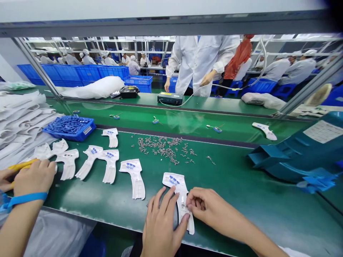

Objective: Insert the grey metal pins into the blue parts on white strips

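A white pistol-shaped plastic shell half (175,180) with blue pieces in its head lies before me on the green bench. My left hand (163,221) rests on it with fingers spread, the fingertips and thumb touching the shell. My right hand (203,205) is closed in a pinch at the shell's handle; what its fingertips hold is hidden. Tiny silvery bits show on the handle beside them. Another shell half (135,176) with blue pieces lies to the left. Farther back is a scattered pile of small metal parts (163,146).
More shell halves (109,166) lie leftward, near a co-worker's hands (34,178) with yellow-handled tool. A blue bin (87,130) holds blue pieces. At right is a teal machine (300,150). Behind runs a green belt (134,117) carrying small parts; a person in white (198,64) stands beyond.
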Action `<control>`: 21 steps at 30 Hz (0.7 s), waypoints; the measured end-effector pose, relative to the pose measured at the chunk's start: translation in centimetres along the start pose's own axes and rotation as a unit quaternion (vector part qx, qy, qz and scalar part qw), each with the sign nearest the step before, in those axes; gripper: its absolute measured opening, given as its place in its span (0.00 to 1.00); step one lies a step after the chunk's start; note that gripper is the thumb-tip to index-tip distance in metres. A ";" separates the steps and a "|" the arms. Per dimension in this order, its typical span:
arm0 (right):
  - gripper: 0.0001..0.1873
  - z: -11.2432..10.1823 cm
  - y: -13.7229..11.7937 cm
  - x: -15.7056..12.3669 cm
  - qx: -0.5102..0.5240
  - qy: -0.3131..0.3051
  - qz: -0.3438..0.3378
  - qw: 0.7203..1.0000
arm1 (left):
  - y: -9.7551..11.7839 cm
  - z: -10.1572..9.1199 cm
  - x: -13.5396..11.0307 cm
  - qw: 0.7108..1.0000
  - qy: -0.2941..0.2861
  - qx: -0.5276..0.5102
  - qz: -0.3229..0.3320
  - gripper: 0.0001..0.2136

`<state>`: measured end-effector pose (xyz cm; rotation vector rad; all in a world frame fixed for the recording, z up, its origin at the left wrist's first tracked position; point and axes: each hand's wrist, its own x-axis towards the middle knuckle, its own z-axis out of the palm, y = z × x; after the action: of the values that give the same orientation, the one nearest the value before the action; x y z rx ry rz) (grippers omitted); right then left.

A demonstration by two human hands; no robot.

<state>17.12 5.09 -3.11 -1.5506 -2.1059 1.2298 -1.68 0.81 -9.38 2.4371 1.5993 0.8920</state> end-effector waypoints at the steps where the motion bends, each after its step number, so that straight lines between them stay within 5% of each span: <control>1: 0.09 0.0 -0.1 0.1 -0.005 0.001 0.001 1.000 | 0.0 0.0 0.0 1.000 -0.001 -0.001 -0.001 0.18; 15: 0.01 0.0 0.2 0.9 -0.027 -0.015 0.044 0.999 | 0.0 -0.1 0.0 1.000 -0.018 0.003 0.002 0.19; 21: 0.04 0.4 1.1 1.0 0.097 -0.041 0.030 0.994 | -0.3 0.1 -0.1 1.000 -0.007 0.026 0.005 0.20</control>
<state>17.23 5.85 -4.42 -1.5118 -1.9335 1.4930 -1.95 0.92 -9.60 2.4818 1.6281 0.8443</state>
